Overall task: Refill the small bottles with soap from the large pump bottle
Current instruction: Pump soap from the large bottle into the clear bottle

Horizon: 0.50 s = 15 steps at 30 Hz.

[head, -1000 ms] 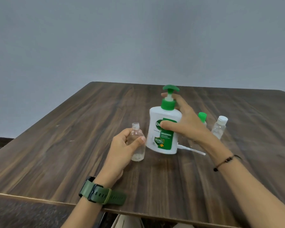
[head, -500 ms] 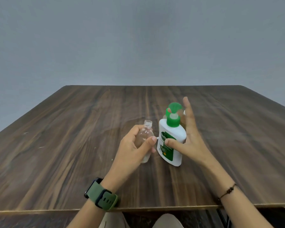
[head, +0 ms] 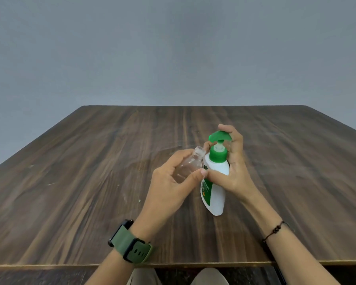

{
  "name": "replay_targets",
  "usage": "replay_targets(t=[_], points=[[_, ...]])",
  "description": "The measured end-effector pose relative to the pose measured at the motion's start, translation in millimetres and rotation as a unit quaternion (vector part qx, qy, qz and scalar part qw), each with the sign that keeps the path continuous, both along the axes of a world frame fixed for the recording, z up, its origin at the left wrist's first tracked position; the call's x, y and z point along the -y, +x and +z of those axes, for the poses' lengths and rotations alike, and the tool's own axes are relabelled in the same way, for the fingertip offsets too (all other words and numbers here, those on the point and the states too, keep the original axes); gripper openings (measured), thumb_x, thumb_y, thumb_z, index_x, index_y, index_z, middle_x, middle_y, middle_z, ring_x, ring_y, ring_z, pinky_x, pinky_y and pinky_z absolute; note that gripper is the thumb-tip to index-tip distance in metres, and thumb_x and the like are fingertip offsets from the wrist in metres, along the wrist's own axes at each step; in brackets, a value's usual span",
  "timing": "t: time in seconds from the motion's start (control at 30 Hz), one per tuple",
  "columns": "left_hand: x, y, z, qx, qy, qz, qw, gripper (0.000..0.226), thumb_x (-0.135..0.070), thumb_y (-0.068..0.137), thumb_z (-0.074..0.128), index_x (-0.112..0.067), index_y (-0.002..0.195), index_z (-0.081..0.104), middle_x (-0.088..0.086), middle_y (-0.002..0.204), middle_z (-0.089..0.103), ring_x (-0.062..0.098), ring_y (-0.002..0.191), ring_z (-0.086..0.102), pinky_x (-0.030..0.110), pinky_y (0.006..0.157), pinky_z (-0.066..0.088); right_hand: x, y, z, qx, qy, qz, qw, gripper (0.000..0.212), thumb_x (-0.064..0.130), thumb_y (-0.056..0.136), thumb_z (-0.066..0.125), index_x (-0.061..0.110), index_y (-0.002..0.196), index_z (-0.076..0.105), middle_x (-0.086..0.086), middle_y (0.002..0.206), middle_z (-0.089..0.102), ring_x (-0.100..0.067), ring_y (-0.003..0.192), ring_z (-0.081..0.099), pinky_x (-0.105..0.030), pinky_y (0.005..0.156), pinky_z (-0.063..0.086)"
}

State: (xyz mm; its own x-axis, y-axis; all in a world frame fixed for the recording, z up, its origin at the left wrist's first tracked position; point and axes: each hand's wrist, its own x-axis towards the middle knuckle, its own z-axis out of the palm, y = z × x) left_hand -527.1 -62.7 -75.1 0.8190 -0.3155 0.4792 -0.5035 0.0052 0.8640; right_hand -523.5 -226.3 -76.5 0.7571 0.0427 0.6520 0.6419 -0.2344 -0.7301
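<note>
A: Obs. 1, pump bottle (head: 215, 183): white body, green collar and green pump head, green label on the side facing left. It is tilted, base toward the person; whether the base touches the wooden surface (head: 70, 182) I cannot tell.

B: Small bottle (head: 188, 167)?

A: Clear plastic, uncapped, neck angled up and right, its mouth just beside the green collar, below the spout tip. It appears to hold little or nothing; contents too faint to confirm.

B: Hands?

A: Left hand (head: 171, 188) wraps fingers and thumb round the small bottle, raised off the surface. Right hand (head: 233, 167) grips the pump bottle, thumb across its front, fingers curled over the pump head. The two thumbs nearly touch.
</note>
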Motion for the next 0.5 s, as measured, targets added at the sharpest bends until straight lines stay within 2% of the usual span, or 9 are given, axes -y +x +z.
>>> replay_targets(t=[0.1, 0.2, 0.3, 0.4, 0.5], points=[[6, -2, 5, 0.012, -0.024, 0.007, 1.000, 0.029, -0.030, 0.075, 0.070, -0.036, 0.102, 0.062, -0.018, 0.086, 0.069, 0.000, 0.077, 0.063, 0.023, 0.069, 0.054, -4, -2, -5, 0.034, -0.031, -0.047, 0.998, 0.081, 0.016, 0.065, 0.065, 0.044, 0.127, 0.022, 0.002, 0.091, 0.052, -0.010, 0.079, 0.056, -0.020, 0.072, 0.047], [10, -2, 10, 0.004, -0.049, 0.016, 0.999, 0.029, -0.018, 0.078, 0.071, -0.029, 0.103, 0.063, -0.014, 0.091, 0.070, 0.001, 0.083, 0.065, 0.016, 0.069, 0.050, -5, -4, -7, 0.050, -0.055, -0.055, 0.996, 0.087, 0.008, 0.064, 0.068, 0.038, 0.129, 0.019, 0.010, 0.099, 0.051, -0.005, 0.083, 0.058, -0.016, 0.076, 0.045], [11, -1, 14, -0.003, -0.061, 0.013, 0.998, 0.030, -0.013, 0.078, 0.071, -0.023, 0.105, 0.064, -0.009, 0.098, 0.072, 0.005, 0.093, 0.067, 0.020, 0.079, 0.052, -6, -7, -5, 0.047, -0.072, -0.043, 0.995, 0.093, 0.001, 0.061, 0.070, 0.031, 0.131, 0.017, 0.015, 0.109, 0.051, -0.005, 0.090, 0.060, -0.018, 0.078, 0.048], [10, 0, 17, 0.003, -0.052, 0.018, 0.998, 0.030, -0.010, 0.078, 0.070, -0.022, 0.106, 0.064, -0.006, 0.100, 0.072, 0.006, 0.095, 0.067, 0.021, 0.083, 0.052, -9, -7, -5, 0.045, -0.092, -0.023, 0.994, 0.099, -0.006, 0.060, 0.070, 0.029, 0.133, 0.013, 0.032, 0.110, 0.047, -0.006, 0.089, 0.062, -0.024, 0.075, 0.053], [8, 4, 19, 0.016, -0.029, 0.033, 0.999, 0.030, -0.017, 0.076, 0.070, -0.024, 0.105, 0.064, -0.007, 0.097, 0.072, 0.005, 0.094, 0.067, 0.021, 0.082, 0.052, -7, -6, -7, 0.034, -0.103, -0.014, 0.994, 0.103, -0.009, 0.061, 0.067, 0.032, 0.136, 0.008, 0.031, 0.104, 0.049, -0.014, 0.083, 0.063, -0.032, 0.073, 0.055]])
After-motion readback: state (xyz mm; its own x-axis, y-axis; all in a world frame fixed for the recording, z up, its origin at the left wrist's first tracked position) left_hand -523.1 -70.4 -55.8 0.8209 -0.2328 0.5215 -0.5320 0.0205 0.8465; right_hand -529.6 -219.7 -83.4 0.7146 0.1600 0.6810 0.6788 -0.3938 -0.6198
